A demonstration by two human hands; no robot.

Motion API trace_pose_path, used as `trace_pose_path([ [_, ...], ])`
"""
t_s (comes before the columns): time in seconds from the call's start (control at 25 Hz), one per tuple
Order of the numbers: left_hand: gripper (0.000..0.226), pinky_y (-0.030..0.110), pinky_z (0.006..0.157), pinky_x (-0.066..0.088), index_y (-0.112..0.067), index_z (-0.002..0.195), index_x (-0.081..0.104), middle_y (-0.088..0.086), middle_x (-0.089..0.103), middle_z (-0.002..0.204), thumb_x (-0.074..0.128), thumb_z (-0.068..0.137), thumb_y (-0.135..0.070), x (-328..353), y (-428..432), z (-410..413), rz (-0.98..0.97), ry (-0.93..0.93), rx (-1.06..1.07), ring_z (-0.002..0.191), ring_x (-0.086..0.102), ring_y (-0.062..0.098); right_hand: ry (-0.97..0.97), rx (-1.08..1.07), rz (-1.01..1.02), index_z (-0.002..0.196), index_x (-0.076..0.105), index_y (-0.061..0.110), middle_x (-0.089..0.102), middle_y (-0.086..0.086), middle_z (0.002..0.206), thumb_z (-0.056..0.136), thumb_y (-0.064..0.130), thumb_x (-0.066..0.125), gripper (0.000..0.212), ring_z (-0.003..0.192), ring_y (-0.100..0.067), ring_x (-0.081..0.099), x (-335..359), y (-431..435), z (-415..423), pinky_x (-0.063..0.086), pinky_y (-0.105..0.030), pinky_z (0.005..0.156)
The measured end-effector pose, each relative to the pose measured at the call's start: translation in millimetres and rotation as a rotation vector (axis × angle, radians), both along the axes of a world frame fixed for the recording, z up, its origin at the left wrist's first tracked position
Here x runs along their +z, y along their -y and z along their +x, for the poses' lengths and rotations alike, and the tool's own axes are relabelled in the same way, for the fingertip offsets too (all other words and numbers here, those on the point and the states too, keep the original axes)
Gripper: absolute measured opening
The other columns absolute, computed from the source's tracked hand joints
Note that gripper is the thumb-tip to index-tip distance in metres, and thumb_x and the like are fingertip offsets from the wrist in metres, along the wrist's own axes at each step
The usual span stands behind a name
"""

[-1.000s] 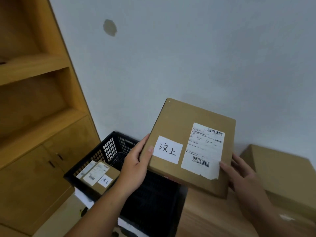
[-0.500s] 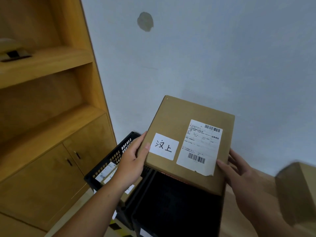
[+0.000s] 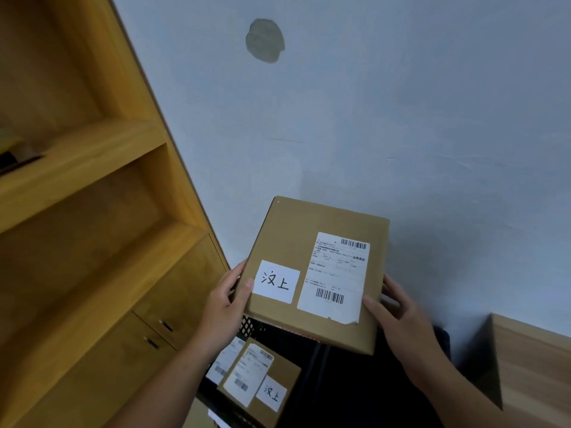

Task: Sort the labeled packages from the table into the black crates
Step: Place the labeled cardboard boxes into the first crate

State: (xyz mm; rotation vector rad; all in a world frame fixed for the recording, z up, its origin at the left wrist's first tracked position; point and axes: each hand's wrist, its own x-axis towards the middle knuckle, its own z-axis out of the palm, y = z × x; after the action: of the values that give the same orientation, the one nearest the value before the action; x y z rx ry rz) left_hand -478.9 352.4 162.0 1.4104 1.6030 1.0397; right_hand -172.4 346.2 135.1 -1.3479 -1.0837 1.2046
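I hold a flat brown cardboard package (image 3: 296,239) in the air with both hands, above the black crates. It bears a white handwritten label and a shipping label with barcodes. My left hand (image 3: 224,307) grips its left edge, thumb on top beside the handwritten label. My right hand (image 3: 401,316) grips its right edge, thumb on the shipping label's corner. Below, a black crate (image 3: 247,327) holds a smaller labeled package (image 3: 287,370) with the same handwritten label. A second black crate (image 3: 355,390) lies to its right, its inside dark.
A wooden shelf unit with cabinet doors (image 3: 148,329) stands at the left against the grey wall. The wooden table (image 3: 531,359) edge shows at the lower right. A dark item (image 3: 12,159) lies on the upper shelf.
The view has swung left and down. The held package stays over the crates, and the smaller package in the left crate now shows more fully. The boxes on the table have left the view.
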Motion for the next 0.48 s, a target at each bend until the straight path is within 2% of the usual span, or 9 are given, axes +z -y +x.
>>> trace_pose_path([
  [0.12, 0.035, 0.004, 0.076, 0.050, -0.061, 0.132, 0.044, -0.049, 0.055, 0.118, 0.053, 0.103, -0.044, -19, -46, -37, -0.056, 0.005, -0.043, 0.108, 0.049, -0.031, 0.040, -0.010, -0.029, 0.137, 0.054, 0.054, 0.067, 0.031, 0.122, 0.094, 0.024, 0.070, 0.054, 0.107, 0.004, 0.068, -15, -33, -36, 0.058, -0.015, 0.074],
  [0.2, 0.034, 0.008, 0.075, 0.054, -0.061, 0.130, 0.045, -0.037, 0.061, 0.121, 0.054, 0.103, -0.044, -40, -77, -63, -0.090, 0.023, -0.078, 0.107, 0.055, -0.024, 0.068, -0.023, -0.068, 0.126, 0.054, 0.062, 0.067, 0.036, 0.118, 0.095, 0.024, 0.070, 0.052, 0.104, 0.009, 0.067, -27, -52, -62, 0.057, -0.011, 0.071],
  [0.28, 0.035, 0.015, 0.075, 0.058, -0.059, 0.132, 0.047, -0.025, 0.063, 0.124, 0.056, 0.102, -0.043, -67, -112, -91, -0.133, 0.050, -0.118, 0.107, 0.062, -0.011, 0.078, -0.071, -0.127, 0.122, 0.055, 0.064, 0.070, 0.033, 0.114, 0.095, 0.021, 0.070, 0.053, 0.100, 0.008, 0.068, -48, -70, -91, 0.057, -0.012, 0.070],
  [0.36, 0.037, 0.024, 0.081, 0.061, -0.054, 0.136, 0.048, -0.018, 0.065, 0.126, 0.057, 0.103, -0.041, -105, -149, -120, -0.185, 0.071, -0.163, 0.111, 0.065, 0.000, 0.091, -0.144, -0.202, 0.131, 0.055, 0.057, 0.073, 0.024, 0.114, 0.095, 0.018, 0.070, 0.055, 0.097, 0.005, 0.070, -77, -89, -122, 0.058, -0.015, 0.068],
  [0.48, 0.046, 0.039, 0.102, 0.056, -0.041, 0.147, 0.048, -0.012, 0.061, 0.136, 0.058, 0.102, -0.038, -163, -182, -148, -0.283, 0.050, -0.188, 0.125, 0.058, 0.010, 0.152, -0.219, -0.325, 0.149, 0.045, 0.038, 0.066, 0.019, 0.125, 0.095, 0.011, 0.068, 0.065, 0.094, 0.002, 0.069, -116, -110, -159, 0.059, -0.017, 0.069],
])
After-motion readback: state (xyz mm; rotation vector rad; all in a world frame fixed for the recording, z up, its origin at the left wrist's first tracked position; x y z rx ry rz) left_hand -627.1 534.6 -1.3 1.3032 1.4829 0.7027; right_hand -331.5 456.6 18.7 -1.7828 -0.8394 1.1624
